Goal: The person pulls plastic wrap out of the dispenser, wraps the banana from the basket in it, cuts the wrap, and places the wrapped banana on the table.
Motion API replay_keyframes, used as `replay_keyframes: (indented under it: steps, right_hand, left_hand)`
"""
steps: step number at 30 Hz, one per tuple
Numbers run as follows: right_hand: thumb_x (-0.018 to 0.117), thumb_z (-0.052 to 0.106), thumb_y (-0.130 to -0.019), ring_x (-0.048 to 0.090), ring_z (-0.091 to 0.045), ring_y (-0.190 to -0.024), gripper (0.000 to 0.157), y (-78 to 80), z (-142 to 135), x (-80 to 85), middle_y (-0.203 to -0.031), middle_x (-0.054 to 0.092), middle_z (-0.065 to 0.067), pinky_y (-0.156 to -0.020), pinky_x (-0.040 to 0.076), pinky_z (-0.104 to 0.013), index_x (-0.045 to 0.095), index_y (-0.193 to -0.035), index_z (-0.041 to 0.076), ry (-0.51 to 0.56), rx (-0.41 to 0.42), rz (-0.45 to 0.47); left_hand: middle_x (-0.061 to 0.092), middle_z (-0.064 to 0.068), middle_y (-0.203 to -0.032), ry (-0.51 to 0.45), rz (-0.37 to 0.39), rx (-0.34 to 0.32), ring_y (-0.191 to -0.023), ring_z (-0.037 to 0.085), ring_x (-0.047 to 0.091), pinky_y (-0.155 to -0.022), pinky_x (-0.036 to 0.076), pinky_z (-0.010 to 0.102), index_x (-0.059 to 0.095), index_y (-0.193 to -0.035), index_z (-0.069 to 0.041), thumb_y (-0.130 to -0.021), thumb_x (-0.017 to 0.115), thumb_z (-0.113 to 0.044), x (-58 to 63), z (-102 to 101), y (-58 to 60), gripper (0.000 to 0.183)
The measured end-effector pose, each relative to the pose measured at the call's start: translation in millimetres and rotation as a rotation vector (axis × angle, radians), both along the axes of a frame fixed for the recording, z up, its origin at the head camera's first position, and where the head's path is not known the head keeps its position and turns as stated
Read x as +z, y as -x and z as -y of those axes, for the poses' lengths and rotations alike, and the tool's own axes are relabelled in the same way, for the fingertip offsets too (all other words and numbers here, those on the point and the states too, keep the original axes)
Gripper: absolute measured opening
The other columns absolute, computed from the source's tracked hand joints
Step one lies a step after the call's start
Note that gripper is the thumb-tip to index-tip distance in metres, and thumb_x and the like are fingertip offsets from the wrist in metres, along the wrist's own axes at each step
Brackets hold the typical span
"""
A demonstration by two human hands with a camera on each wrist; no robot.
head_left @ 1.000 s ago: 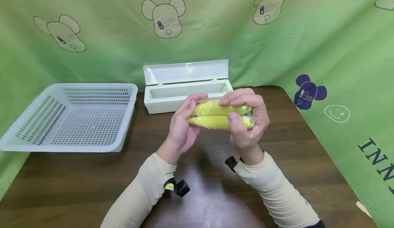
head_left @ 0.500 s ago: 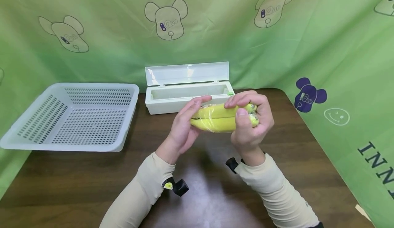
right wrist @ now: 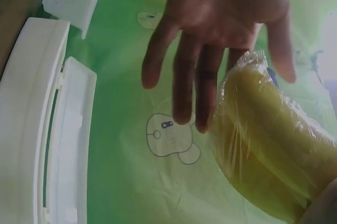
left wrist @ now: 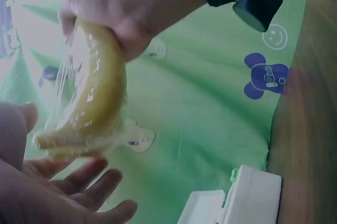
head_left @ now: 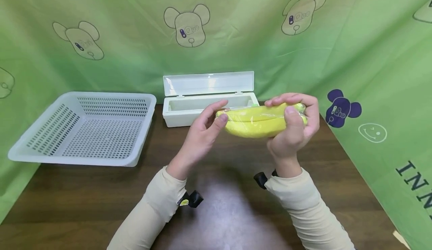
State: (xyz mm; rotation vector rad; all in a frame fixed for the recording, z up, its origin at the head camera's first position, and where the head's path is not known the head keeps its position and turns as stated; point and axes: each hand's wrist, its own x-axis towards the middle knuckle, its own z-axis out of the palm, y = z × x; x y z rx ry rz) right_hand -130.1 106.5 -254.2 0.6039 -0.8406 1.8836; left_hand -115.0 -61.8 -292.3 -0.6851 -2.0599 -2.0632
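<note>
Two yellow bananas (head_left: 256, 122), side by side and wrapped in clear plastic film, are held above the table. My right hand (head_left: 297, 122) grips them at their right end, thumb across the near side. At the other end is my left hand (head_left: 204, 124). Its fingers (right wrist: 183, 84) are spread and fairly straight by the wrapped tip in the right wrist view, with the thumb apart from them. Whether the left hand touches the film is hard to tell. In the left wrist view, film hangs loosely along one side of the bananas (left wrist: 102, 87).
Behind the hands stands a long white box (head_left: 182, 120) with its clear hinged lid (head_left: 209, 84) raised and a small green piece at its right end. A white perforated basket (head_left: 143, 130) sits on the left of the brown table (head_left: 84, 197). Green printed cloth (head_left: 135, 47) surrounds the table.
The bananas and right hand have moved right and slightly up. My left hand, earlier around the left end of the bananas, has its fingers loosened at the tip. The head view has shifted a little.
</note>
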Motion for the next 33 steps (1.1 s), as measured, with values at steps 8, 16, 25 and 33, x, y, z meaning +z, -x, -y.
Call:
replay_keyframes:
  steps: [8, 16, 25, 33]
  right_hand:
    - [0.044, 0.001, -0.077, 0.054, -0.034, -0.056, 0.014, -6.1, 2.7, -3.3, -0.069, 0.051, -0.025, -0.057, 0.055, -0.042, 0.047, -0.081, -0.012, 0.137, 0.036, 0.051]
    - [0.044, 0.001, -0.085, 0.060, -0.041, -0.068, 0.013, 1.2, 7.8, -11.2, -0.079, 0.058, -0.028, -0.068, 0.056, -0.046, 0.051, -0.090, -0.008, -0.013, 0.132, 0.120]
    - [0.057, 0.018, -0.094, 0.064, -0.038, -0.097, 0.033, 10.6, 15.1, -29.0, -0.103, 0.066, -0.027, -0.086, 0.054, -0.039, 0.055, -0.116, -0.006, -0.292, 0.213, 0.132]
    - [0.069, 0.029, -0.091, 0.059, -0.033, -0.108, 0.053, 14.0, 9.7, -31.8, -0.119, 0.061, -0.024, -0.078, 0.053, -0.027, 0.049, -0.131, 0.000, -0.419, 0.282, 0.189]
  left_hand:
    - [0.066, 0.007, -0.119, -0.004, -0.003, -0.008, -0.106, 0.018, 0.063, -0.091, 0.053, 0.037, 0.062, -0.137, -0.007, -0.094, 0.070, -0.046, -2.7, 9.4, 2.7, 0.059]
    - [0.068, 0.007, -0.106, 0.034, -0.052, 0.117, -0.088, 0.019, 0.066, -0.077, 0.057, 0.039, 0.069, -0.121, -0.004, -0.096, 0.071, -0.012, 9.3, 22.5, 4.5, 0.027]
    - [0.069, 0.009, -0.098, 0.069, -0.122, 0.244, -0.081, 0.021, 0.067, -0.069, 0.056, 0.033, 0.070, -0.115, -0.001, -0.096, 0.072, -0.013, 15.1, 51.2, 9.4, 0.022]
    - [0.067, 0.009, -0.098, 0.059, -0.192, 0.314, -0.078, 0.018, 0.063, -0.068, 0.052, 0.025, 0.069, -0.113, 0.003, -0.096, 0.070, -0.009, 18.0, 74.4, 12.6, 0.021]
